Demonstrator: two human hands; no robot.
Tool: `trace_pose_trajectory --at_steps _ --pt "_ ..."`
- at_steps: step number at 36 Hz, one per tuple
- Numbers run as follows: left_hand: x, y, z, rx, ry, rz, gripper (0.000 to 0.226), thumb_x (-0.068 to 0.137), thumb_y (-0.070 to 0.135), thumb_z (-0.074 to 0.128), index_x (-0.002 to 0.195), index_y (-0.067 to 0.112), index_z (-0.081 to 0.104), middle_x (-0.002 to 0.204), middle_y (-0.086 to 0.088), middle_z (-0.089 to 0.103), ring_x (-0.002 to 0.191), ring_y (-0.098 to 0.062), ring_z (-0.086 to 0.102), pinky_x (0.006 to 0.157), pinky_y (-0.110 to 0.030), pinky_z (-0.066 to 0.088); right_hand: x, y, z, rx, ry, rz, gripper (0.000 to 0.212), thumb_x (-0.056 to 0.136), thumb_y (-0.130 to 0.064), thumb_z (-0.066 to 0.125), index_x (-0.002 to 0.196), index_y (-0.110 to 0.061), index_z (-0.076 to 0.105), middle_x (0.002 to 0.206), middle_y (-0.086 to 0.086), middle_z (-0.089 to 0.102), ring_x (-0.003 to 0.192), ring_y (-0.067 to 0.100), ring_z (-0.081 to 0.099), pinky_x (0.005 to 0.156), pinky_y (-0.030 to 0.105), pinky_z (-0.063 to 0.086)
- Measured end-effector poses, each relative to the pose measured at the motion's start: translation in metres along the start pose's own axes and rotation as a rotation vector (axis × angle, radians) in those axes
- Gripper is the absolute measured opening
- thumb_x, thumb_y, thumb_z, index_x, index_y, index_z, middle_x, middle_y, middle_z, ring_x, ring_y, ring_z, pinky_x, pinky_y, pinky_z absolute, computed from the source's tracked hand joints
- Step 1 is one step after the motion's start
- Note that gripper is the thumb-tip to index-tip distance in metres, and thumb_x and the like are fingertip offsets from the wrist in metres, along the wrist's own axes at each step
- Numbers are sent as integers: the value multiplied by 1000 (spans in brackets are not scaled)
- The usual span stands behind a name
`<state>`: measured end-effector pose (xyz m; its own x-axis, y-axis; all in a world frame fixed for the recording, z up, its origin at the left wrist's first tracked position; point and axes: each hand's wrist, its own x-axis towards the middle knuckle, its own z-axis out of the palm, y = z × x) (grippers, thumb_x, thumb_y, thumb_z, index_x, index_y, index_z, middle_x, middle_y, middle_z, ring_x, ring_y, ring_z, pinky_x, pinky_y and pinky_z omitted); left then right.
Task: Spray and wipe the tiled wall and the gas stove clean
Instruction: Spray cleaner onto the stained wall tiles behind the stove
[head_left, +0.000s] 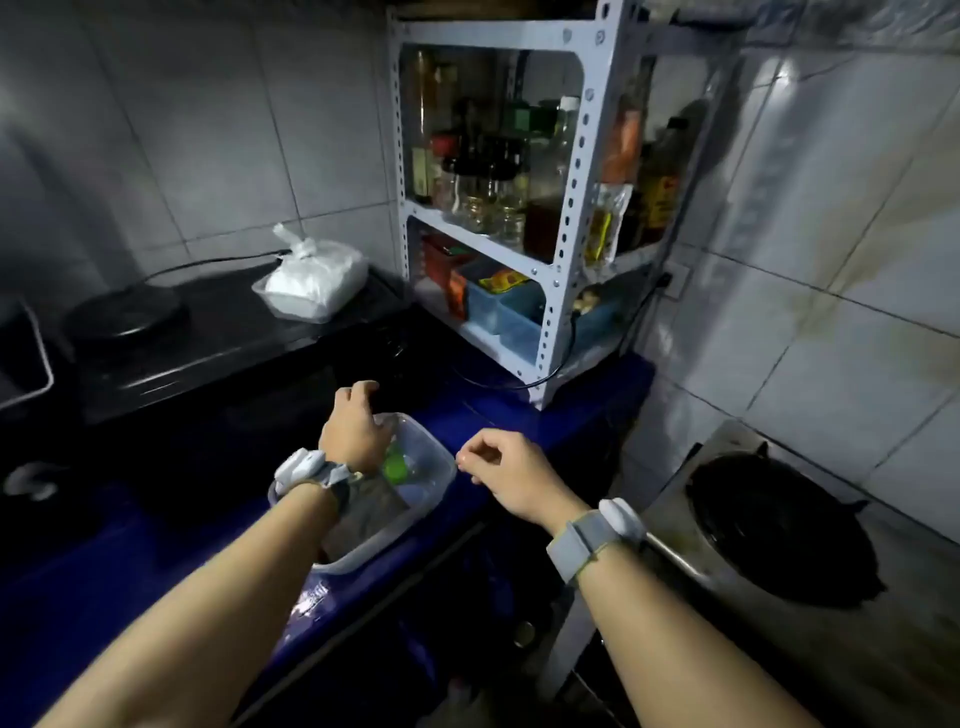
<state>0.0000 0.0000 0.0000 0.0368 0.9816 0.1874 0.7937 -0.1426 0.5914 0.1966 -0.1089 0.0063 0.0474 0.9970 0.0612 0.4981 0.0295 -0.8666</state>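
Observation:
My left hand hovers over the far left rim of a clear plastic tub on the blue counter. Its fingers curl down into the tub and its thumb is raised; the back of the hand hides any grip. Inside the tub lie a green item and a grey cloth. My right hand hangs just right of the tub, fingers loosely curled and holding nothing. The steel gas stove with a black burner grate sits lower right, below a stained tiled wall.
A white metal rack of bottles and boxes stands on the blue counter behind the tub. A black cooktop at left carries a tied white bag and a round black plate. A black cable runs to a wall socket.

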Motion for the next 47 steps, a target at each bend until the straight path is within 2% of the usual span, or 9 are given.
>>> trace_pose_trajectory --at_steps 3,12,17,26,30,34,38,42,47 --pt "22 -15 0 132 -178 -45 64 88 43 68 142 19 44 135 -13 49 116 -34 57 86 -37 45 11 -1 11 -29 -5 16 12 88 -30 68 84 -20 70 70 -9 67 72 9 64 77 37 55" --pt "47 -26 -8 50 -235 239 26 86 44 71 74 25 59 74 1 64 71 -20 61 65 -33 46 31 -3 28 -52 26 26 6 85 -27 71 84 -28 65 83 -10 69 75 6 62 73 24 52" --pt "49 31 -37 -232 -376 469 29 86 47 66 71 24 59 61 5 56 54 -3 45 53 -19 36 34 -3 17 -22 115 10 45 75 -36 80 114 -30 58 114 -11 64 102 6 60 91 23 49" --pt "17 134 1 -502 -773 783 33 91 38 63 100 7 69 89 -16 65 80 -31 62 74 -47 49 -11 -5 -49 456 178 17 46 86 2 68 117 -30 55 75 16 65 50 23 57 47 28 48" --pt "-5 174 43 -485 -706 851 41 86 55 67 112 24 72 87 3 69 79 -8 63 70 -29 49 -45 21 -81 413 326 115 30 89 -13 64 113 -29 56 70 7 65 62 35 60 47 31 44" --pt "-21 194 94 -517 -614 677 43 88 63 56 110 28 71 96 4 71 92 -9 66 85 -35 52 -89 60 -107 278 476 282 17 95 -11 61 89 -27 59 81 4 62 63 1 58 59 16 44" --pt "-52 206 143 -402 -687 562 23 100 30 55 111 17 70 99 1 70 98 -21 66 84 -29 48 -132 120 -128 193 442 466 28 99 -24 55 126 -31 53 110 -14 59 99 6 57 79 18 43" --pt "-76 193 184 -123 -795 482 30 101 16 49 129 13 61 129 -12 63 120 -29 57 95 -29 41 -156 163 -123 -20 423 589 9 97 -39 56 97 -30 54 78 12 62 73 33 63 60 37 45" --pt "-108 187 211 26 -880 416 43 96 28 45 137 21 56 136 -10 59 123 -29 56 96 -30 43 -163 188 -118 -136 524 604 31 95 -41 58 77 -16 52 61 8 51 54 22 53 51 33 34"
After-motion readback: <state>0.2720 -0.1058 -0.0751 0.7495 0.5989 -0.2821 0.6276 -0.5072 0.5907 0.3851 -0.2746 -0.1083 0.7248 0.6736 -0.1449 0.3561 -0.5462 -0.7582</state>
